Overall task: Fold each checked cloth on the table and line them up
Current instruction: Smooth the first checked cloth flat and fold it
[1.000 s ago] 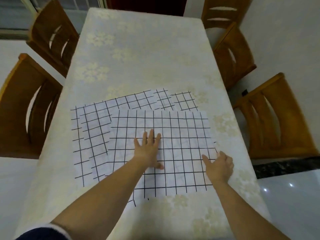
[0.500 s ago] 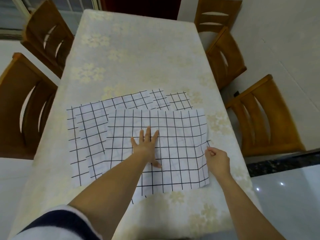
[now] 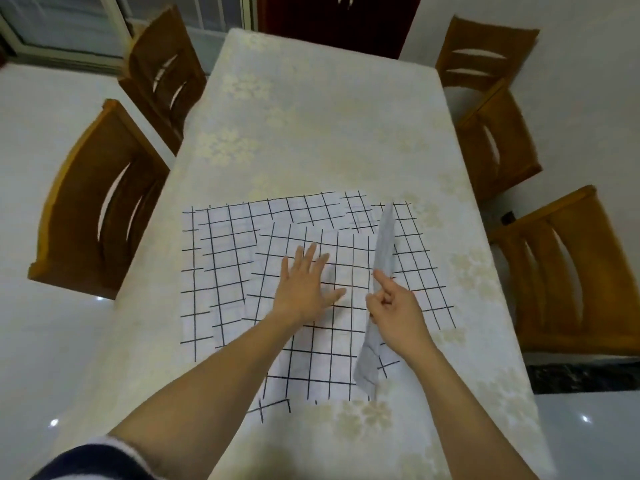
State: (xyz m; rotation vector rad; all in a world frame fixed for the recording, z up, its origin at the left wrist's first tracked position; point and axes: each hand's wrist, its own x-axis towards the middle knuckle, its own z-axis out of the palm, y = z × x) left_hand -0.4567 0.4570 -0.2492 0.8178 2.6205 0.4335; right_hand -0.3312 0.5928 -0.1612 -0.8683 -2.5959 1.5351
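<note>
The top cloth (image 3: 322, 355) lies near the front of the bench (image 3: 311, 133), overlapping other cloths (image 3: 221, 244); its right edge, flat half a second ago, now stands upright, so we judge the first fold begun. Our right hand (image 3: 394, 306) pinches that edge with curled fingers; our left hand (image 3: 304, 285) presses flat with fingers spread. The fabric is thin and limp; white with a black grid above, plain grey beneath.

A home dining room: clothed table (image 3: 311, 140) ringed by wooden chairs (image 3: 100, 216)
</note>
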